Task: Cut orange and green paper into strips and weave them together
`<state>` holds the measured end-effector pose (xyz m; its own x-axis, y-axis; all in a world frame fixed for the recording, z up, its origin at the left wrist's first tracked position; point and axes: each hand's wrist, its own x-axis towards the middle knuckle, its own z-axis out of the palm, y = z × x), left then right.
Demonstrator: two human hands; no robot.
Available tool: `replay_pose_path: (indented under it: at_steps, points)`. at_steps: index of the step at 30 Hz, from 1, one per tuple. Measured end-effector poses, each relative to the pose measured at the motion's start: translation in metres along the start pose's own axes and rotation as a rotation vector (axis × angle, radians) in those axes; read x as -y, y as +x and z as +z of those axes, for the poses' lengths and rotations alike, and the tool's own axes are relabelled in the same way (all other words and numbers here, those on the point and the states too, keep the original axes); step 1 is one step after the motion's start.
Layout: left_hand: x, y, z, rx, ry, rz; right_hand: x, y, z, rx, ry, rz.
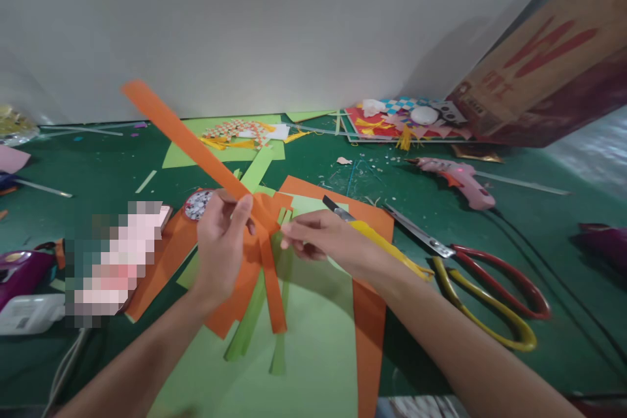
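Observation:
My left hand (223,241) pinches an orange paper strip (189,147) between thumb and fingers. Its long free end points up and to the left. Close by, my right hand (313,235) is closed with its fingertips at a narrow folded green paper strip (285,217). More orange and green strips cross between my hands, and one orange strip end (273,300) hangs downward. Where the strips meet is partly hidden by my fingers. Underneath lie a light green sheet (318,353) and an orange sheet (369,339).
Right of my hands are a yellow-handled cutter (386,245), scissors (470,281) with red and yellow handles, and a pink glue gun (455,179). A phone-like pink object (122,261), blurred out, lies left. A paper bag (543,59) stands back right. Woven paper pieces (240,134) lie behind.

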<state>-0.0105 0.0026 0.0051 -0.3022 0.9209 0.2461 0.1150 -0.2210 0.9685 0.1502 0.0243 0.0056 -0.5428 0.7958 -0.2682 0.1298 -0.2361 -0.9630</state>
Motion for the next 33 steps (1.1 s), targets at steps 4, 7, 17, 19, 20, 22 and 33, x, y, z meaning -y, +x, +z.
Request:
replay_pose_path:
  at_steps: [4,7,17,19,20,22,33]
  points:
    - [0.004,-0.004,-0.001,0.205,0.256,0.341,-0.001,0.003,-0.001,-0.017,0.212,0.036]
    - [0.010,-0.002,-0.001,0.327,0.360,0.566,-0.002,0.006,-0.004,-0.099,0.275,-0.014]
    - [0.012,-0.003,-0.001,0.250,0.309,0.303,0.000,0.007,-0.004,-0.207,0.219,-0.071]
    - [0.009,-0.004,0.000,0.258,0.237,0.126,-0.001,0.007,-0.002,-0.214,0.177,-0.106]
    - [0.007,-0.004,0.001,0.271,0.233,0.057,-0.002,0.007,-0.002,-0.214,0.153,-0.124]
    - [0.004,-0.006,0.002,0.324,0.271,-0.028,-0.003,0.007,-0.001,-0.203,0.108,-0.149]
    - [-0.002,-0.008,0.002,0.522,0.298,-0.029,0.000,0.003,-0.001,-0.139,0.205,-0.093]
